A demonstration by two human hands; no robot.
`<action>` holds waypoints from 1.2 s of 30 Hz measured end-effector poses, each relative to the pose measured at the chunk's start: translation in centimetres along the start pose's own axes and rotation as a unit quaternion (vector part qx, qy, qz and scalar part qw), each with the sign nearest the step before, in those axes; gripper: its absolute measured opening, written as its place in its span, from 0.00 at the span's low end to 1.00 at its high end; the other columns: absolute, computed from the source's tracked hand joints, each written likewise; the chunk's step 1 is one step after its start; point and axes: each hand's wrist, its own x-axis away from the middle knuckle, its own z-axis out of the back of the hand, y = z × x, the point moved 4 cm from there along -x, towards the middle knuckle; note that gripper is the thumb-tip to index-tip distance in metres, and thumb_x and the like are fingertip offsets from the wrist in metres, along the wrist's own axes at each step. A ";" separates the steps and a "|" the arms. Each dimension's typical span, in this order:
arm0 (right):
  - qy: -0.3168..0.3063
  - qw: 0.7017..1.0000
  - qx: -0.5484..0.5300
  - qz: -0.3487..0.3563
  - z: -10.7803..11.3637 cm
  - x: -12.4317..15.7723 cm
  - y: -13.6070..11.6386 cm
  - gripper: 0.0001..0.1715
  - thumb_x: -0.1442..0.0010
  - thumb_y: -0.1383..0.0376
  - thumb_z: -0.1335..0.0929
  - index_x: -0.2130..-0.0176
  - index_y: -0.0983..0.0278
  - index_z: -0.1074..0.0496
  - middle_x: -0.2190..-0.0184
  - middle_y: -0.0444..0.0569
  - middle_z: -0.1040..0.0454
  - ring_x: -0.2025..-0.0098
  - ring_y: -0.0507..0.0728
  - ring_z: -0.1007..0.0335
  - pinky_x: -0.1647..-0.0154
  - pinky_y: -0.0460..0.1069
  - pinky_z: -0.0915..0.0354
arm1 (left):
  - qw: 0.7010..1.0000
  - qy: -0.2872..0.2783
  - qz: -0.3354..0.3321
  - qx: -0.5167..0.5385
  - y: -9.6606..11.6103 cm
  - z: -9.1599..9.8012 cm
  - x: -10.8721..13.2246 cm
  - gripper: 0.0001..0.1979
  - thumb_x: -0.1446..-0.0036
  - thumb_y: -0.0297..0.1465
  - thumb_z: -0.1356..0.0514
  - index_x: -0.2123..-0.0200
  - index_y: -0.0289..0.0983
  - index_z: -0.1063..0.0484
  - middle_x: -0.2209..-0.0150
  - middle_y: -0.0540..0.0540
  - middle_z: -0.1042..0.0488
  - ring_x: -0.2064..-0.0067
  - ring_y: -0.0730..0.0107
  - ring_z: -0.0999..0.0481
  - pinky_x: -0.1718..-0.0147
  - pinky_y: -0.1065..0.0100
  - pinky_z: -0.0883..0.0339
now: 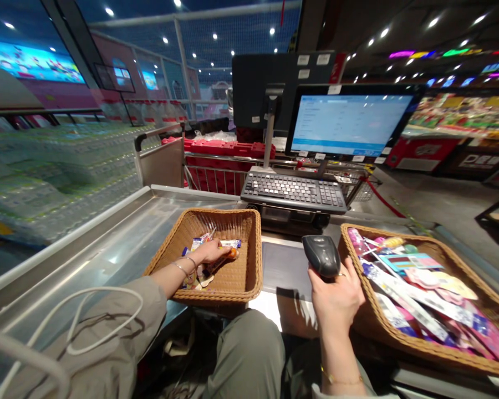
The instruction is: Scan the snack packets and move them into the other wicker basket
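Right hand (340, 299) grips a scanner (321, 254), partly hiding it; left hand (209, 252) among packets (232, 243), grasp unclear

The left hand (211, 252) reaches forward with the palm down, and its fingers are bent, their tips partly hidden. Just behind these fingers is the left wrist (188, 267), almost straight, and further behind them the left forearm (165, 284) slants down toward the left. The right hand (336, 299) stands well apart, to the right of the left fingers, and is closed in a grip. Its thumb (315, 279) lies left of its other fingers; below them, the right forearm (335, 346) rises nearly upright.
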 end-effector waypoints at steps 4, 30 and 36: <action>0.002 1.000 0.001 -0.005 0.1 0.0 0.0 0.23 0.51 0.50 0.33 0.64 0.65 0.23 0.54 0.59 0.23 0.40 0.69 0.35 0.41 0.62 0.44 | 1.000 -0.012 0.008 0.017 -0.1 -0.1 0.0 0.38 0.50 0.56 0.42 0.46 0.32 0.32 0.53 0.35 0.21 0.55 0.54 0.21 0.61 0.66 0.31; 0.002 1.000 0.002 -0.012 0.2 -0.1 0.2 0.22 0.50 0.49 0.33 0.65 0.64 0.24 0.53 0.59 0.23 0.40 0.68 0.36 0.40 0.62 0.45 | 0.931 -0.016 0.082 0.356 -1.0 -2.6 -1.1 0.18 0.41 0.46 0.40 0.63 0.35 0.28 0.82 0.53 0.31 0.80 0.73 0.29 0.80 0.75 0.38; -0.005 1.000 0.002 -0.011 0.2 -0.1 0.4 0.23 0.50 0.49 0.33 0.65 0.64 0.24 0.55 0.58 0.22 0.40 0.68 0.36 0.40 0.62 0.46 | 0.903 -0.049 0.082 0.419 -0.6 -2.7 -0.7 0.21 0.38 0.46 0.44 0.53 0.35 0.30 0.77 0.49 0.26 0.75 0.68 0.23 0.77 0.71 0.31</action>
